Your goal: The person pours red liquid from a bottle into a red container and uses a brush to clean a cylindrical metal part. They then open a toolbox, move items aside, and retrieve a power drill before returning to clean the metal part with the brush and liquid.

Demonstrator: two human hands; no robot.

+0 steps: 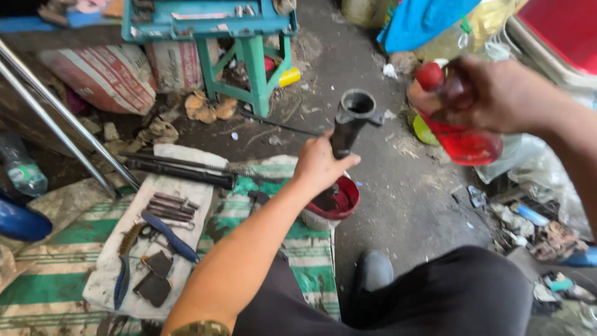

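Note:
My left hand [320, 165] grips a dark metal tube [349, 121] and holds it upright, its open round top facing up. The tube's lower end stands in a small red bowl [345, 202] on the ground. My right hand [497, 93] is raised to the right of the tube and holds a clear plastic bottle of red liquid [460, 134] with a red cap, tilted. The bottle's mouth is apart from the tube's top.
A white cloth [186, 186] at the left carries blue-handled pliers [171, 236], several metal rods and a long black tube [180, 171]. A teal metal stand [249, 56] is at the back. Sacks, chrome pipes and scattered litter surround the dirty floor.

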